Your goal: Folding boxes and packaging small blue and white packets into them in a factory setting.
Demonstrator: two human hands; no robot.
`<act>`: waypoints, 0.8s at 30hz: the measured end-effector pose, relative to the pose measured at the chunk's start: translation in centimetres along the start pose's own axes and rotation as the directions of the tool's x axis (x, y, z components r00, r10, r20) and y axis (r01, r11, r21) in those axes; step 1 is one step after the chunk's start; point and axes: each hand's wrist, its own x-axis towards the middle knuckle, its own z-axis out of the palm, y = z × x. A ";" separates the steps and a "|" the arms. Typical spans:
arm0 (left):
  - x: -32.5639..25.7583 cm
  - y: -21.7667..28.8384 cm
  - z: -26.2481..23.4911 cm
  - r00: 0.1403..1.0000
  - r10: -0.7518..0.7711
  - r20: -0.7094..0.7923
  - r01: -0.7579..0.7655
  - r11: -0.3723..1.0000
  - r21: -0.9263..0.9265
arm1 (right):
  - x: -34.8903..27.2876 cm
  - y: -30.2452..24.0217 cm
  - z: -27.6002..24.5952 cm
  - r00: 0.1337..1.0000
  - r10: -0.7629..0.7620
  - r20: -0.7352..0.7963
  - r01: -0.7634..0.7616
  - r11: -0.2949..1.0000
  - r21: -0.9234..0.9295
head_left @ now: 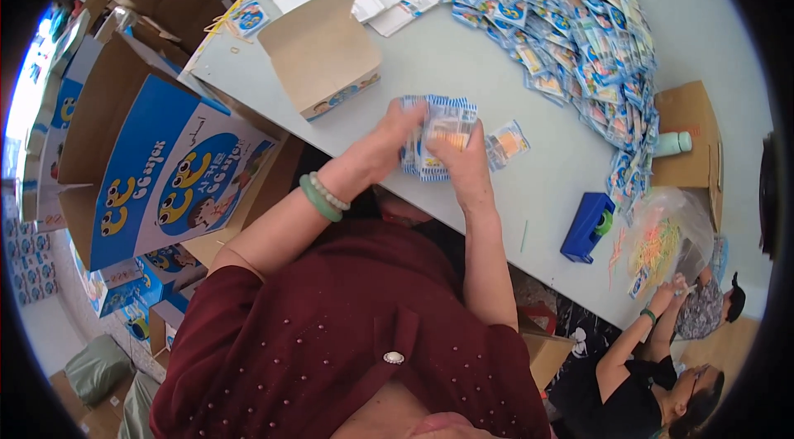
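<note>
Pale tabletop (405, 58) carries a heap of packets (579, 33) along its far right side. Above its near edge, the blurred left hand (394, 133) and right hand (466, 164) grip a packet stack (451, 112), fingers closed around its sides. 1 loose packet (507, 143) lies just beside; a box (327, 54) stands beyond.

We see packets (451, 118) blue-and-white striped along edges, pale orange within; table (546, 170) pale grey; tape dispenser (581, 228) deep blue, its tape roll (605, 224) bright green; bottle (674, 143) mint. Large carton (136, 170) blue and white, patterned with yellow cartoon figures (174, 191). Our top (347, 298) maroon, dotted with pearly beads (287, 321); bangle (320, 200) jade green. Co-worker's shirt (638, 393) black.
</note>
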 end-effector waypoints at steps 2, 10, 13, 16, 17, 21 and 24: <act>-1.1 -0.9 0.9 0.956 0.281 -0.084 -0.234 0.904 0.357 | -0.7 -0.6 1.4 0.998 0.000 -0.058 -0.014 0.973 -0.230; -4.4 5.3 0.6 0.909 0.415 0.030 -0.394 0.837 0.380 | 2.1 -5.8 2.3 0.928 -0.133 0.348 0.202 0.964 -0.171; -6.2 8.8 1.6 0.888 0.458 -0.052 -0.403 0.826 0.395 | 8.0 -4.8 4.8 0.972 -0.234 -0.024 0.175 0.791 -0.586; -5.8 11.7 1.2 0.874 0.463 -0.147 -0.361 0.822 0.440 | 11.1 -1.2 7.3 0.981 -0.192 0.029 0.137 0.578 -0.805; -5.4 12.5 0.3 0.851 0.475 -0.222 -0.332 0.816 0.473 | 11.4 -1.1 8.2 0.983 -0.130 0.126 0.172 0.459 -0.871; -4.0 14.5 -1.3 0.826 0.498 -0.264 -0.308 0.791 0.529 | 6.9 -1.9 9.0 0.982 -0.166 0.087 0.141 0.347 -0.927; -1.7 14.6 -3.4 0.835 0.522 -0.175 -0.252 0.644 0.722 | 3.2 -1.9 10.3 0.991 -0.129 0.028 0.067 0.310 -0.948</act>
